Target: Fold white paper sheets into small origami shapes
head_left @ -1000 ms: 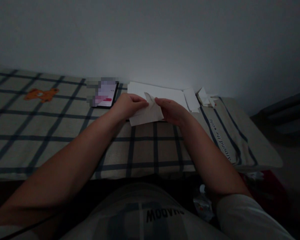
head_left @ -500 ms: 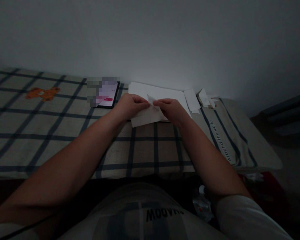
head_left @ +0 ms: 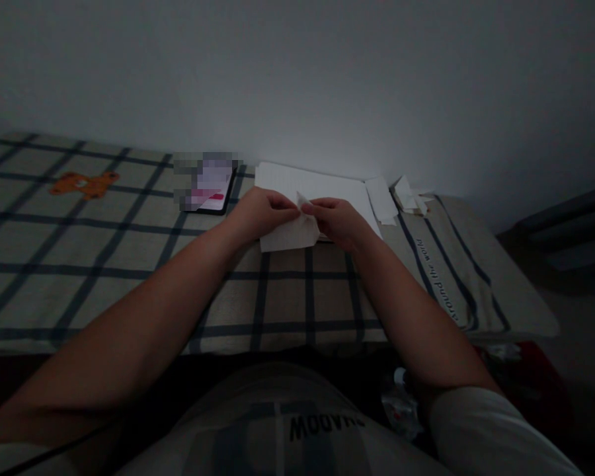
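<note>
A small folded white paper [head_left: 290, 235] lies near the far edge of a checked cloth [head_left: 129, 251] covering the table. My left hand [head_left: 258, 213] pinches the paper's upper left part, fingers closed. My right hand [head_left: 338, 221] pinches a raised corner of the same paper from the right. The two sets of fingertips almost meet at the small upright flap. Under the hands lies a larger white sheet [head_left: 317, 186].
A lit phone [head_left: 209, 193] rests left of the sheet. Loose paper pieces [head_left: 381, 198] and crumpled scraps [head_left: 407, 196] sit at the right by the wall. An orange bear print [head_left: 83, 184] marks the cloth at far left. The table's right end [head_left: 525, 291] drops off.
My right hand has slid left toward my left hand, pressing the raised flap smaller and narrower. The folded paper looks more compact. My left hand has barely shifted.
</note>
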Tool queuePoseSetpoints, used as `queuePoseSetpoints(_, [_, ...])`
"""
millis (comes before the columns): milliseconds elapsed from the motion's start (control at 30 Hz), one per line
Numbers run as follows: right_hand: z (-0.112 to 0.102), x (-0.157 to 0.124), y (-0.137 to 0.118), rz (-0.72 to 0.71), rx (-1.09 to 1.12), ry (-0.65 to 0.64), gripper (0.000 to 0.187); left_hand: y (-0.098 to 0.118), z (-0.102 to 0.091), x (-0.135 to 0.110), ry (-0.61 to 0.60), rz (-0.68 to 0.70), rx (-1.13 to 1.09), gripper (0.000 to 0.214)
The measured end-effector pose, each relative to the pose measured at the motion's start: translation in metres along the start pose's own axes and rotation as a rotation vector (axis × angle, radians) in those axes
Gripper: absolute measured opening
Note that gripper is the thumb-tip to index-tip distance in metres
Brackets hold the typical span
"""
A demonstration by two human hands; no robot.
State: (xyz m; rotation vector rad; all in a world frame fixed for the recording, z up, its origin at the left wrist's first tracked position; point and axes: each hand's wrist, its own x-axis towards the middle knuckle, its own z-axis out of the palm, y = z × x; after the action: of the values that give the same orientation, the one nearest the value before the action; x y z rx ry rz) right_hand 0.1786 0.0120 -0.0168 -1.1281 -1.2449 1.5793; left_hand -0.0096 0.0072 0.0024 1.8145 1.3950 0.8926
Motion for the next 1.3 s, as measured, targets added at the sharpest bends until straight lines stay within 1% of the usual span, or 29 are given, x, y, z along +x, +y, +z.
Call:
queuePoseSetpoints(133, [-0.0007, 0.0001, 0.0007, -0.019, -0.023, 0.019, 0.026, -0.0001, -0.0012, 0.0011, 0.054, 0.043, -0.016, 0.015])
queuePoseSetpoints(200, [-0.0005, -0.0003, 0.0013, -0.035, -0.038, 0.006, 0.027, -0.0001, -0.0016, 0.0013, 0.079, 0.073, -0.052, 0.02])
queuePoseSetpoints(267, [0.0001, -0.0011, 0.0015, -0.052, -0.05, -0.016, 0.028, 0.0, -0.0011, 0.0012, 0.077, 0.096, -0.088, 0.022])
queuePoseSetpoints(500, [0.0031, -0.0043, -0.0012, -0.079, -0.052, -0.05, 0.028, 0.0031, 0.0002, -0.0007, 0.089, 0.025, -0.151, 0.02])
queuePoseSetpoints(633, [0.0026, -0.0039, 0.0006, -0.103, -0.083, -0.033, 0.027, 0.0016, -0.0001, 0.0, 0.079, 0.014, -0.183, 0.02])
queuePoseSetpoints(833, [0.0012, -0.0015, 0.0045, -0.203, -0.14, 0.021, 0.026, 0.0014, 0.0017, -0.0009, 0.111, 0.002, -0.192, 0.021])
queuePoseSetpoints(967, [0.0018, -0.0018, 0.0043, -0.197, -0.169, 0.045, 0.026, 0.0043, 0.0028, -0.003, 0.138, 0.035, -0.174, 0.021])
queuePoseSetpoints(1100, [0.0021, -0.003, 0.0037, -0.245, -0.169, 0.034, 0.023, 0.005, 0.0034, -0.0036, 0.159, 0.079, -0.161, 0.018])
queuePoseSetpoints(1300, [0.0025, -0.0037, 0.0023, -0.257, -0.246, 0.068, 0.024, 0.0003, 0.0065, -0.0026, 0.191, 0.074, -0.149, 0.018])
